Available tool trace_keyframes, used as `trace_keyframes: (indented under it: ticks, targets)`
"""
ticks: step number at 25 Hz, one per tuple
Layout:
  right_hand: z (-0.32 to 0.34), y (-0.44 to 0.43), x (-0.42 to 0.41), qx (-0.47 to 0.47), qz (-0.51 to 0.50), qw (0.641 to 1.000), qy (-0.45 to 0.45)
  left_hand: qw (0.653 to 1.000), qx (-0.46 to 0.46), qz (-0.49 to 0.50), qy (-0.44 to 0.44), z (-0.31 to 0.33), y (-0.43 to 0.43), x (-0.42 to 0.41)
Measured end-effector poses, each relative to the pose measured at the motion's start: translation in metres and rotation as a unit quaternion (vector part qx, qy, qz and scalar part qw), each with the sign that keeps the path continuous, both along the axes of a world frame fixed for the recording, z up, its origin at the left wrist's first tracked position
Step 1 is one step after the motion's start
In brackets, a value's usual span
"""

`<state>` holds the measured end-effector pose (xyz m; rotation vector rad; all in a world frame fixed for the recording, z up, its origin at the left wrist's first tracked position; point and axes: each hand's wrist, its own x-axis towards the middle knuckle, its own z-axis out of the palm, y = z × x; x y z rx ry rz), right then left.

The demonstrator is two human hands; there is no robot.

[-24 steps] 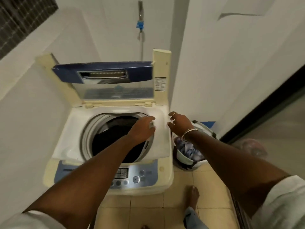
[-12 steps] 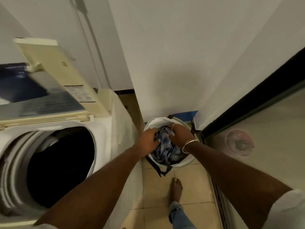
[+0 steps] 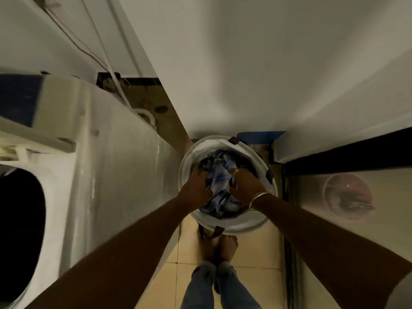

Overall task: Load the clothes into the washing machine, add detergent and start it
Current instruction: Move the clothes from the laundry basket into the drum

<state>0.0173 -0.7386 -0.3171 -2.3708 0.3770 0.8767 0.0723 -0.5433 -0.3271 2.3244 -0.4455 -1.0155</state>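
Note:
A white round laundry basket [image 3: 236,225] stands on the tiled floor between the washing machine and the wall. Blue and white clothes [image 3: 219,177] fill it. My left hand [image 3: 197,182] grips the bundle from the left side. My right hand [image 3: 246,185], with a ring and bangles at the wrist, grips the same bundle from the right. The top-loading washing machine [image 3: 107,166] is at the left with its lid up, and its dark drum opening [image 3: 20,226] shows at the left edge.
A white wall [image 3: 245,63] rises close behind the basket. A dark-framed glass door [image 3: 347,192] runs along the right. Hoses and a cable [image 3: 111,74] hang behind the machine. My bare feet [image 3: 219,248] stand on the tiles just before the basket.
My view has tipped further down and right, towards the basket. Both hands left the machine's top, went into the basket and closed on the clothes.

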Motion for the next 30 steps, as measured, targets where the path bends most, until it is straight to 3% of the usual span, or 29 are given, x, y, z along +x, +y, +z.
trace_keyframes:
  ticks: [7,10,15,22,27,30]
  targets:
    - [-0.132,-0.002,0.033,-0.048,0.081,0.994,0.052,0.995,0.072,-0.060,0.019,-0.142,-0.009,0.007]
    - [-0.178,0.002,0.043,-0.061,0.108,0.989,0.081,0.987,0.121,-0.102,-0.014,-0.201,-0.019,0.007]
    - [-0.208,0.008,0.021,-0.055,0.074,0.994,0.065,0.995,0.073,0.004,0.072,-0.225,-0.038,0.001]
    - [-0.087,0.006,0.004,-0.033,-0.075,0.996,0.046,0.993,0.101,-0.061,-0.007,-0.111,-0.037,-0.001]
    - [0.039,0.008,0.020,-0.027,-0.120,0.992,-0.041,0.991,0.055,-0.094,-0.074,0.042,-0.041,0.030]
    - [0.112,0.010,0.027,-0.007,-0.142,0.984,-0.110,0.992,0.053,-0.028,-0.115,0.130,-0.041,0.038]
